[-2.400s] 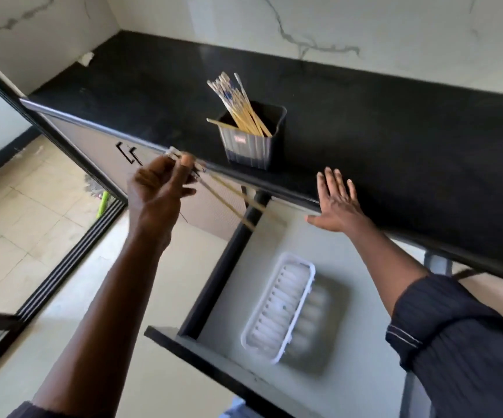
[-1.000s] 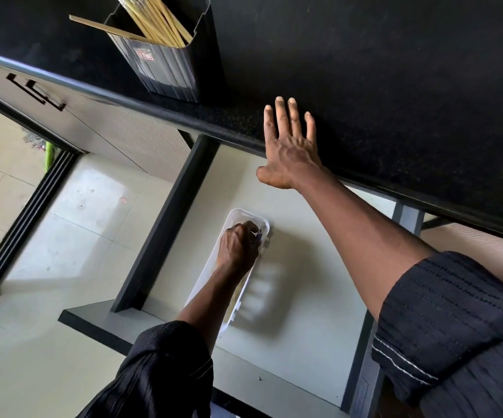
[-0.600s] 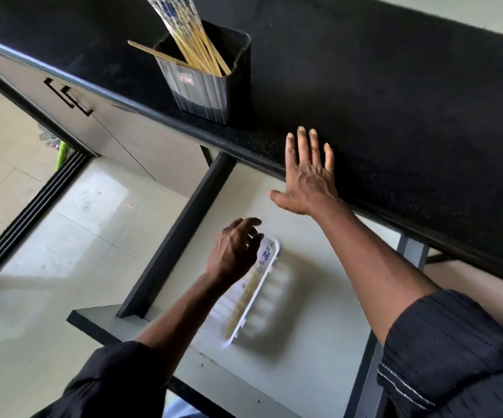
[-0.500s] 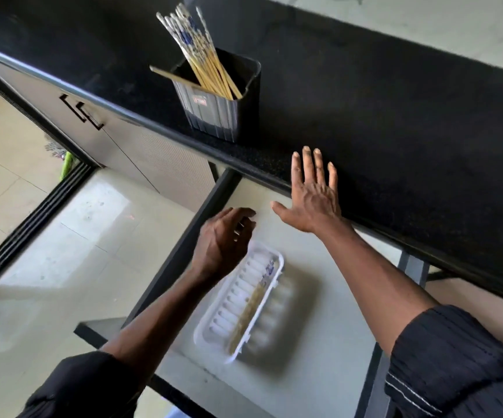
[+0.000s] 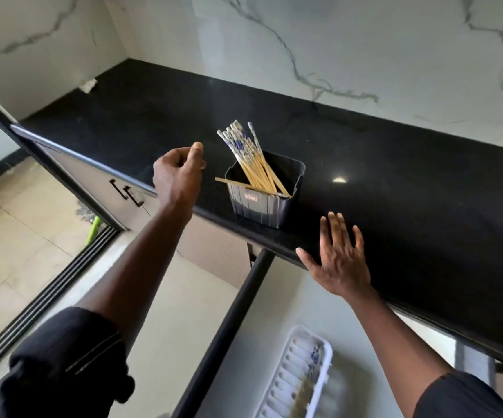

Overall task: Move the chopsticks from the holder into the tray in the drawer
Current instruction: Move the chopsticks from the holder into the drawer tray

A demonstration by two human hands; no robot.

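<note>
A black holder (image 5: pixel 266 203) stands near the front edge of the black countertop (image 5: pixel 395 182). Several wooden chopsticks with blue-and-white tops (image 5: pixel 250 159) lean in it, and one lies flat across its rim. My left hand (image 5: pixel 179 173) hovers just left of the holder, fingers loosely curled and empty, thumb raised. My right hand (image 5: pixel 339 260) rests flat on the counter's front edge, fingers spread. Below, a white ribbed tray (image 5: pixel 283 384) lies in the open drawer (image 5: pixel 244 357) with chopsticks (image 5: pixel 306 384) in it, blurred.
A marble wall rises behind the counter. The drawer's dark left side rail (image 5: pixel 229 330) runs diagonally below the counter edge. A cabinet door with black handles (image 5: pixel 126 193) is to the left, above a tiled floor and a sliding-door track (image 5: pixel 48 297).
My left hand laid chopsticks in the tray, let go, and rose empty to the left of the holder. My right hand stayed on the counter edge. The view tilted up.
</note>
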